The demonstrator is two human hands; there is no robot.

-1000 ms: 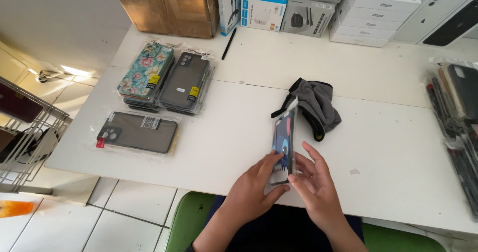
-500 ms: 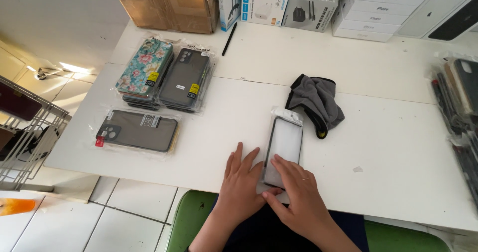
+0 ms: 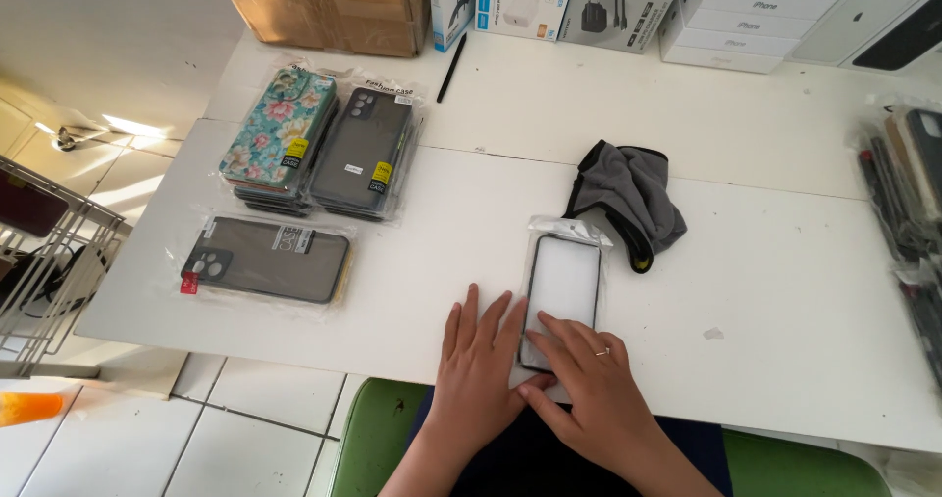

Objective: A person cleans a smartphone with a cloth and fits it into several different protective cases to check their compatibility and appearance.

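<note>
From the head camera, a phone case in a clear sleeve (image 3: 560, 296) lies flat on the white table (image 3: 785, 291), at about six o'clock of the scene, close to the near edge. The left hand (image 3: 478, 369) rests flat and spread on the tabletop just at nine o'clock of the packet, fingers extended and grasping nothing. The right hand (image 3: 589, 389) lies over the packet's lower end, fingers pressing down on it rather than clenching round it; a ring shows on one finger. A crumpled grey cloth (image 3: 633, 198) sits just at one o'clock of the packet, near but apart. At ten o'clock, well apart, lie a floral case (image 3: 278, 129), a dark packaged case (image 3: 368, 149) beside it, and a dark grey case (image 3: 265, 259) nearer the edge. Since the slick sleeve lies so near the table's edge, a push toward the body could likely slide it off onto the lap. The packet looks narrow and rectangular, pale and glossy at its face with a dark rim, its plastic flap crinkled at the far end.
</note>
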